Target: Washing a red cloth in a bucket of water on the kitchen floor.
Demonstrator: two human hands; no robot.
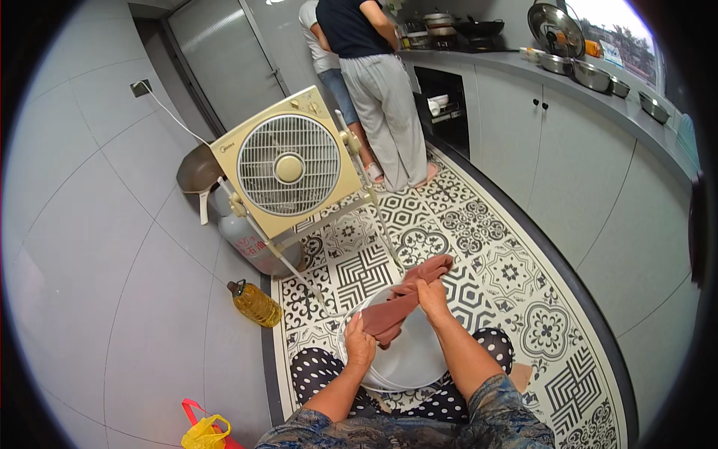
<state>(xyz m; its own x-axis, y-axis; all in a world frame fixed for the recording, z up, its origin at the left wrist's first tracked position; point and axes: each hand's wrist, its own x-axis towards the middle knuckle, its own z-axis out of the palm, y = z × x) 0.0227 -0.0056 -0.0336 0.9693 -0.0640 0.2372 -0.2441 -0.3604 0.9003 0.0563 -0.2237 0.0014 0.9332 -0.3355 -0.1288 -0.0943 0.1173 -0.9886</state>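
Note:
Between my two hands stretches a reddish-brown cloth (pixel 387 317), bunched and partly twisted. My left hand (pixel 359 343) grips its lower left end. My right hand (pixel 433 300) holds it farther up, and a loose end sticks out past the fingers. Below the cloth stands a round whitish basin (pixel 412 365) on the floor between my knees. The cloth hangs over the basin's upper part; what lies in the basin under it is partly hidden.
A cream Midea box fan (pixel 289 168) stands ahead on thin legs. Along the left wall are a gas cylinder (pixel 258 241), a pan (pixel 199 171), an oil bottle (pixel 255 304) and bags (pixel 207 432). Two people (pixel 370 84) stand at the counter (pixel 594 92), which holds several metal bowls.

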